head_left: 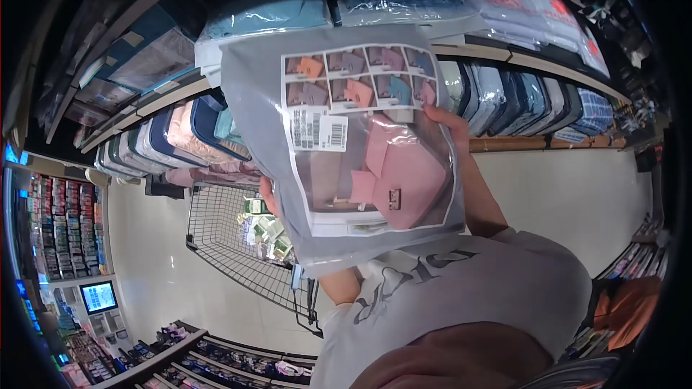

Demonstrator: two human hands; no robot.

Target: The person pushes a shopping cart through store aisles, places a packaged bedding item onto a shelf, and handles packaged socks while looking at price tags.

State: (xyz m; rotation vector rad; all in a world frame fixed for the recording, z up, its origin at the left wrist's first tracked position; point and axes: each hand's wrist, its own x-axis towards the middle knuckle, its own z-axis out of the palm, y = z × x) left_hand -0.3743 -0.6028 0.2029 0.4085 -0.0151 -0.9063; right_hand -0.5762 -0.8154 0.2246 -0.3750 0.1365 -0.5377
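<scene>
Both my hands hold up a plastic-wrapped bedding set (pixel 252 101) in a grey bag, in front of the shelves. Its printed insert shows a bed in pink, with small pictures of other colours above and a white barcode label at the left. My right hand (pixel 448 121) grips the package's right edge, fingers closed on it. At the lower left edge my left hand (pixel 269 196) shows only its fingertips; the rest is behind the package. Just left of that hand stands a wire shopping cart (pixel 220 223) with several green and white packages (pixel 270 234) inside.
Wrapped bedding packs fill the shelf ahead (pixel 504 97) on both sides of the bag. More folded packs in blue (pixel 267 11) lie above. At the left stand a goods rack (pixel 68 223) and a small screen (pixel 99 297). Low racks (pixel 238 364) run along the bottom.
</scene>
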